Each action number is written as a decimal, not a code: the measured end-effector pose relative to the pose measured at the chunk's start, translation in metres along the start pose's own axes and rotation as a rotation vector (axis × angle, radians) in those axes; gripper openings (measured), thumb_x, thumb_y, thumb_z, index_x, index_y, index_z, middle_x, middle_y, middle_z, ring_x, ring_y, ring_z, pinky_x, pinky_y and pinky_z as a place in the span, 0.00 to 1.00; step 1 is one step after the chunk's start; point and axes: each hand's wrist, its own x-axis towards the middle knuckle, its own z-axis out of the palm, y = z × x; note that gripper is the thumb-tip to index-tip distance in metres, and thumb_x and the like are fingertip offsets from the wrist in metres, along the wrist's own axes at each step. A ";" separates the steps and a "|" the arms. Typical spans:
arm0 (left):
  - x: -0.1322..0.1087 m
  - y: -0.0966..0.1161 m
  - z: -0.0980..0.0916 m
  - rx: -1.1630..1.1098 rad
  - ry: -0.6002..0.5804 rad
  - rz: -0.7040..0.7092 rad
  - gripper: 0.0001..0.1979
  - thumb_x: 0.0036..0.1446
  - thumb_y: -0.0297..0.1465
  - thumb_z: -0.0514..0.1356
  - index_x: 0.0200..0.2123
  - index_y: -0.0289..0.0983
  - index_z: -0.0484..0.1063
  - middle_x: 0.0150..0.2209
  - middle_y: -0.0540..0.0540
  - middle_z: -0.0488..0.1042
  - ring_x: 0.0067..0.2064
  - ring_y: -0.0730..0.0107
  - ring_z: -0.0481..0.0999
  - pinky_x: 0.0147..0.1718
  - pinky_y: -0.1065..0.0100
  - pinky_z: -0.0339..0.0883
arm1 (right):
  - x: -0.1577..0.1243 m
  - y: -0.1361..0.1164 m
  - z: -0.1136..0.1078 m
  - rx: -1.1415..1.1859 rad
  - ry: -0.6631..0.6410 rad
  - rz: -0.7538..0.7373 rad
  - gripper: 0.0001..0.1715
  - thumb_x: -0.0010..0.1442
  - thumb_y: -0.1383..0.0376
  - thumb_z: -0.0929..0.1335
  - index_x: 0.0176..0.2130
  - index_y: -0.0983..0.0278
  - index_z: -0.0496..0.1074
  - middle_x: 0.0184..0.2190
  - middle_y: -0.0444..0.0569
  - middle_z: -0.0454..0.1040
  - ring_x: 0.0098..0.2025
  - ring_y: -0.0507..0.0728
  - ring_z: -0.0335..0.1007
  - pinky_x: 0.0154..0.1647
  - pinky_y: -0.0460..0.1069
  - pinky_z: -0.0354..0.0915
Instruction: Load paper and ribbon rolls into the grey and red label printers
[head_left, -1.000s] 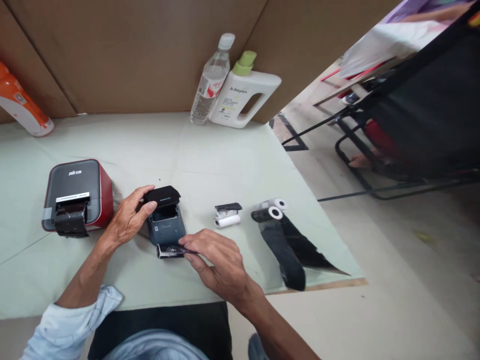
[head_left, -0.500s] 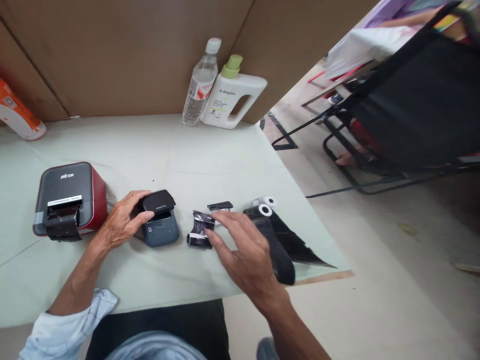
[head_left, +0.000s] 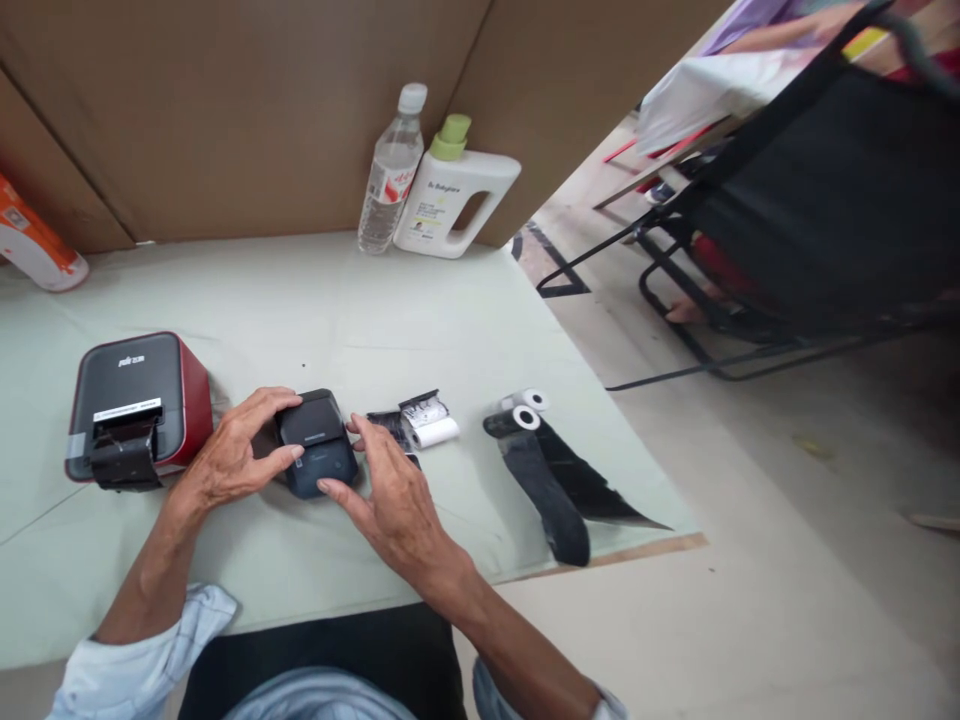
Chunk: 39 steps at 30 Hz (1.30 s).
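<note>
A small dark-blue portable label printer [head_left: 324, 468] sits on the table between my two hands, its black lid [head_left: 311, 418] lying down. My left hand [head_left: 240, 445] grips its left side, thumb in front and fingers at the back. At its right side my right hand [head_left: 394, 505] holds the body between thumb and fingers. Just beyond the right fingers lie a white paper roll [head_left: 435, 431] with a printed strip and a black ribbon piece [head_left: 388, 424], partly hidden by that hand. Left of my left hand stands a larger red and black label printer [head_left: 139, 400] with black ribbon hanging from its front.
To the right lie a black ribbon roll [head_left: 517, 420] with long unrolled tails and a white-cored roll [head_left: 534, 399]. A water bottle [head_left: 391, 175], a white jug [head_left: 454, 205] and an orange bottle [head_left: 37, 240] stand along the cardboard wall. A black folding chair [head_left: 817, 210] is beyond the table edge.
The small printer's raised lid has come down. My right hand has moved left from the ribbon and paper rolls to the printer's right side. My left hand has stayed on the printer.
</note>
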 end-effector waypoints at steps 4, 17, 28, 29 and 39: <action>0.002 0.007 -0.002 0.022 -0.038 -0.010 0.22 0.62 0.32 0.65 0.59 0.39 0.72 0.61 0.36 0.75 0.63 0.50 0.75 0.66 0.47 0.67 | 0.004 0.001 0.001 0.014 -0.027 0.010 0.47 0.68 0.55 0.73 0.75 0.62 0.53 0.64 0.66 0.71 0.64 0.73 0.73 0.64 0.71 0.72; -0.007 0.001 -0.004 -0.212 -0.121 -0.313 0.38 0.53 0.38 0.73 0.65 0.44 0.66 0.63 0.38 0.71 0.59 0.47 0.77 0.61 0.44 0.72 | 0.021 -0.015 -0.001 -0.045 -0.208 0.140 0.64 0.59 0.52 0.78 0.78 0.60 0.43 0.71 0.65 0.64 0.72 0.73 0.63 0.70 0.70 0.65; -0.019 -0.008 0.018 -0.608 0.121 -0.351 0.46 0.51 0.36 0.75 0.70 0.40 0.62 0.66 0.33 0.68 0.69 0.43 0.68 0.65 0.43 0.67 | 0.020 -0.024 0.024 0.044 0.023 0.123 0.61 0.54 0.60 0.76 0.76 0.64 0.48 0.69 0.66 0.65 0.70 0.74 0.64 0.69 0.71 0.65; -0.021 -0.010 0.021 -0.652 0.157 -0.364 0.48 0.49 0.37 0.77 0.70 0.40 0.62 0.66 0.32 0.68 0.69 0.43 0.69 0.65 0.43 0.67 | 0.020 -0.023 0.024 0.061 0.026 0.126 0.61 0.53 0.60 0.76 0.76 0.65 0.48 0.69 0.66 0.65 0.70 0.73 0.64 0.70 0.71 0.65; -0.021 0.009 0.043 -0.928 0.247 -0.404 0.46 0.46 0.46 0.79 0.65 0.39 0.69 0.64 0.35 0.75 0.66 0.44 0.73 0.66 0.48 0.68 | 0.021 -0.016 0.018 0.486 -0.035 0.270 0.62 0.53 0.57 0.77 0.76 0.64 0.49 0.75 0.63 0.59 0.76 0.70 0.57 0.75 0.68 0.58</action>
